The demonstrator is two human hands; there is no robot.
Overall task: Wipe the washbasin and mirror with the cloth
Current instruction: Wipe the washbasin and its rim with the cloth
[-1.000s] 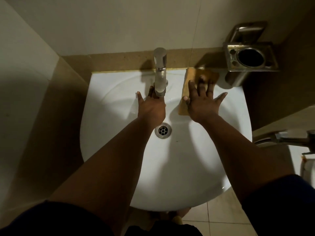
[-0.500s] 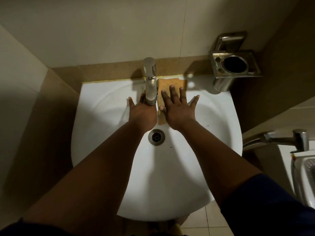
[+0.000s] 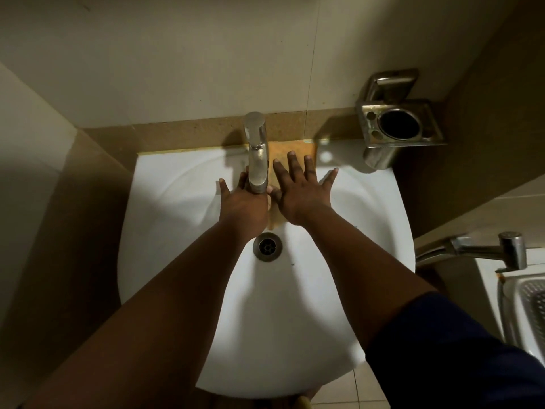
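Observation:
A white washbasin [image 3: 182,231] fills the middle of the view, with a round metal drain [image 3: 267,247] at its centre. A yellow cloth [image 3: 295,150] lies flat on the basin's back rim and slope, just right of the steel tap [image 3: 257,154]. My right hand [image 3: 300,193] presses flat on the cloth with fingers spread. My left hand [image 3: 243,205] rests in the basin under the tap's spout, its fingertips hidden behind the tap. No mirror is in view.
A steel cup and toothbrush holder [image 3: 398,125] is fixed to the wall at the back right, overhanging the basin corner. A second tap [image 3: 501,250] and a steel sink [image 3: 528,308] sit at the right edge. Tiled walls close in behind and left.
My right hand has slid the cloth leftwards along the back rim, from near the holder to right beside the tap. My left hand has stayed under the tap.

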